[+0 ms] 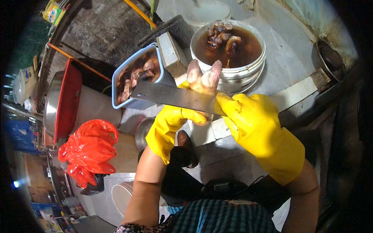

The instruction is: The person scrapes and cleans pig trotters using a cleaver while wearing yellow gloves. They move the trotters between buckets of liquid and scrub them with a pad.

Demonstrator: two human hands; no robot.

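My left hand (169, 123), in a yellow rubber glove, is closed around a pale trotter (204, 80) whose two toes point up and away from me. My right hand (254, 123), gloved the same way, grips the handle end of a cleaver (175, 97). The wide metal blade lies across the trotter and reaches left over the blue tub (114, 87), hiding the trotter's middle. Browned trotters (232, 46) stick out of brown liquid in a white bucket (196, 64) just beyond. More browned pieces (140, 73) lie in the blue tub.
Left of me, a red plastic bag (91, 149) sits near a red basin (69, 101). A low tiled ledge (299, 93) runs across the floor behind the hands. A white tub (122, 198) stands low at the left. At the right wall rests a dark round pan (330, 58).
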